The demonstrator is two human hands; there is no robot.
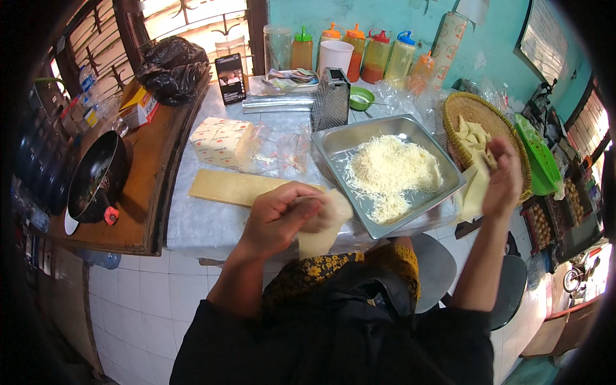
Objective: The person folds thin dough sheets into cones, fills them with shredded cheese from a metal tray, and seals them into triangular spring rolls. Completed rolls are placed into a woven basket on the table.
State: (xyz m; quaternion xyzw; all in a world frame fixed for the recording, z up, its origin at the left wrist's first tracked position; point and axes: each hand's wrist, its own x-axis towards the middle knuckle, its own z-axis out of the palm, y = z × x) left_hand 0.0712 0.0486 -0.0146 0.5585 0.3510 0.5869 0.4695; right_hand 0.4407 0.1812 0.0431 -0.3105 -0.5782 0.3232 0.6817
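My left hand [282, 215] is closed on a thin pale dough wrapper [316, 242], which hangs down at the table's front edge. Beside that hand lies a long stack of dough sheets [221, 187], its right end hidden by my fingers. My right hand [504, 179] is raised over the near side of a round woven basket [454, 106], blurred by motion. Next to it a pale dough sheet [473, 196] hangs at the basket's rim; whether my fingers hold it cannot be told. Folded dough pieces [473, 133] lie in the basket. Between my hands stands a metal tray [420, 210] of grated cheese [391, 167].
Behind the tray stand a box grater [332, 99], a small green bowl [361, 98] and several squeeze bottles [375, 56]. A wrapped block [222, 141] and a propped phone [230, 78] are at left. A black wok [97, 179] sits on the wooden table; a green basket [538, 154] is far right.
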